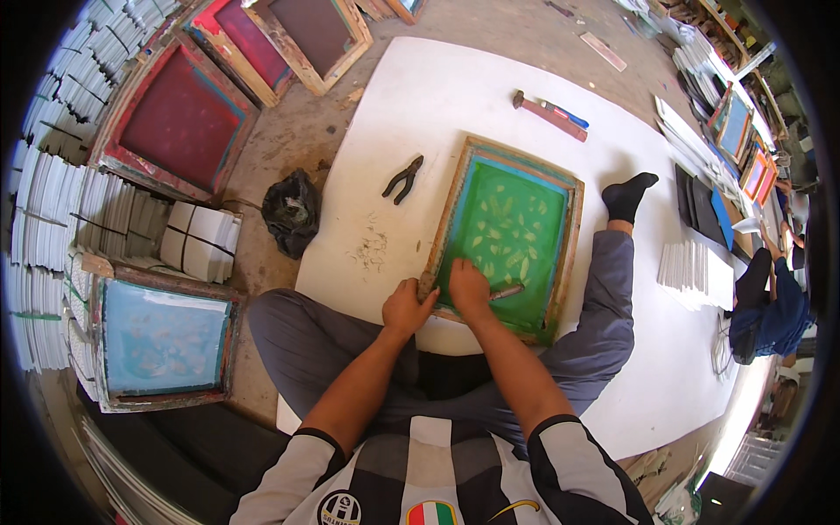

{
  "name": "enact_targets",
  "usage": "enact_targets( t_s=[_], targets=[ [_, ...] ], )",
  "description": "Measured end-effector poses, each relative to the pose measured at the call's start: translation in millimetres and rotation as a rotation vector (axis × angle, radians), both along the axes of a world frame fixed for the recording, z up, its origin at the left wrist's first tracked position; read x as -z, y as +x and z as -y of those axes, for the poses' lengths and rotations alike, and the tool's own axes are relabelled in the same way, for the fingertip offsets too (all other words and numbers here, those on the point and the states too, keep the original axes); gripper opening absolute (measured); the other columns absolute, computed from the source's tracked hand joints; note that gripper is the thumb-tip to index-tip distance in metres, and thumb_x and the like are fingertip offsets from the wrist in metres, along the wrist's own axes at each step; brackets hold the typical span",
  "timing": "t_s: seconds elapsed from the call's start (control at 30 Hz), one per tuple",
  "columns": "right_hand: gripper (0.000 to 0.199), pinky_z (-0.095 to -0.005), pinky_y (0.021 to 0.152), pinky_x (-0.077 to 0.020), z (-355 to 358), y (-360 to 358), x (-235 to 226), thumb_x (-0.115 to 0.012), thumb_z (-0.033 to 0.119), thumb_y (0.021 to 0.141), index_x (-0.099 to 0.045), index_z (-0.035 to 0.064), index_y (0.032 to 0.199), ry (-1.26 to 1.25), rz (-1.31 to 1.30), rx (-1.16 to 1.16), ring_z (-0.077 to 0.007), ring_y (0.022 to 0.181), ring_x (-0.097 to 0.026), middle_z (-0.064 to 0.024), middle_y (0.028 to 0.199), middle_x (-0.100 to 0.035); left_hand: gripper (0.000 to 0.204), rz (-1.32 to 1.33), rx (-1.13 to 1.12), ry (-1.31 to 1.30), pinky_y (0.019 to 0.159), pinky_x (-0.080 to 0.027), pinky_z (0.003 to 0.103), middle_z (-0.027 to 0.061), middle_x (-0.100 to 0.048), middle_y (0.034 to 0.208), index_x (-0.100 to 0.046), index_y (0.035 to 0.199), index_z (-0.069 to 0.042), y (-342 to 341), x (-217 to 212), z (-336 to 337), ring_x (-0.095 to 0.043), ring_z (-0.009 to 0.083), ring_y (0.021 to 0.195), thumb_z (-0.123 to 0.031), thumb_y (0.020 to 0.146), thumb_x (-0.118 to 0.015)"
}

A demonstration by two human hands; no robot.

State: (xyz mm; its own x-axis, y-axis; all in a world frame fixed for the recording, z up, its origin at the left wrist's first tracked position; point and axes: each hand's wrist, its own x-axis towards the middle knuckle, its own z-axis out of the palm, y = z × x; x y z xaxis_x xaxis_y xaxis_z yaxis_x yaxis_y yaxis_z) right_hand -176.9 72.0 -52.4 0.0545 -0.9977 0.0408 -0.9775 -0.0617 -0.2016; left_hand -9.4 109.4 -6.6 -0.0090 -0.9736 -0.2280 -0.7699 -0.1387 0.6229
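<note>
A wooden screen-printing frame with green mesh and pale leaf-like marks lies tilted on the white sheet between my legs. My left hand is closed round the frame's lower left edge, thumb toward the mesh. Just right of it, my right hand is closed in a fist over the mesh's lower left part. A short grey-brown stick-like tool shows beside that fist; I cannot tell whether the fist grips it. Whatever the right fingers hold is hidden under the hand.
Pliers and small brown scraps lie left of the frame. A hammer and a blue-handled tool lie beyond it. A black bag, other screen frames and stacked bundles stand left. Another person sits far right.
</note>
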Motion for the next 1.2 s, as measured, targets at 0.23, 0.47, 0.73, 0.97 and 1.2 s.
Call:
enact_targets(
  t_s=[0.23, 0.47, 0.73, 0.97, 1.2],
  targets=[
    [0.014, -0.0412, 0.062, -0.0615, 9.3, 13.2, 0.9, -0.062, 0.012, 0.091, -0.058, 0.0053, 0.103, 0.047, -0.278, -0.061, -0.0259, 0.082, -0.073, -0.0124, 0.093, -0.066, 0.055, 0.018, 0.073, 0.028, 0.082, -0.056, 0.050, 0.0186, -0.068, 0.109, -0.064, 0.111, -0.003, 5.4, -1.2, 0.7, -0.070, 0.0396, 0.097, -0.055, 0.093, -0.067],
    [0.017, -0.0474, 0.073, -0.0604, 14.4, 0.1, -8.2, -0.058, 0.011, 0.096, -0.053, -0.0007, 0.107, 0.178, 0.066, 0.035, -0.0397, 0.088, -0.070, -0.0235, 0.106, -0.065, 0.059, 0.025, 0.164, 0.180, 0.088, -0.056, 0.049, 0.0192, -0.068, 0.114, -0.065, 0.115, -0.002, 15.1, -17.1, 8.5, -0.069, 0.0379, 0.105, -0.056, 0.093, -0.067],
    [0.012, -0.0549, 0.076, -0.0541, 26.3, 77.4, -71.7, -0.059, 0.015, 0.097, -0.058, 0.0053, 0.103, 0.061, 0.460, -0.026, -0.0449, 0.092, -0.068, -0.0222, 0.098, -0.068, 0.046, 0.043, 0.183, 0.130, 0.094, -0.054, 0.047, 0.0189, -0.070, 0.118, -0.069, 0.124, -0.005, 58.2, -54.0, 54.4, -0.068, 0.0362, 0.111, -0.036, 0.090, -0.072],
    [0.024, -0.0542, 0.081, -0.0545, 52.1, 118.5, -79.2, -0.064, 0.014, 0.091, -0.063, 0.0068, 0.114, 0.300, 0.292, -0.153, -0.0440, 0.095, -0.068, -0.0193, 0.101, -0.070, 0.041, 0.070, 0.205, 0.181, 0.094, -0.055, 0.048, 0.0178, -0.072, 0.117, -0.068, 0.128, -0.009, 100.4, -46.1, 78.9, -0.069, 0.0374, 0.110, -0.026, 0.091, -0.067],
    [0.039, -0.0567, 0.086, -0.0546, 105.8, 114.0, -63.5, -0.066, 0.031, 0.092, -0.060, 0.0035, 0.118, 0.426, 0.306, -0.035, -0.0462, 0.101, -0.069, -0.0263, 0.119, -0.067, 0.042, 0.014, 0.072, 0.209, 0.092, -0.055, 0.049, 0.0200, -0.073, 0.116, -0.069, 0.126, -0.007, 82.4, -37.2, 99.0, -0.070, 0.0382, 0.108, -0.030, 0.092, -0.069]
  ],
)
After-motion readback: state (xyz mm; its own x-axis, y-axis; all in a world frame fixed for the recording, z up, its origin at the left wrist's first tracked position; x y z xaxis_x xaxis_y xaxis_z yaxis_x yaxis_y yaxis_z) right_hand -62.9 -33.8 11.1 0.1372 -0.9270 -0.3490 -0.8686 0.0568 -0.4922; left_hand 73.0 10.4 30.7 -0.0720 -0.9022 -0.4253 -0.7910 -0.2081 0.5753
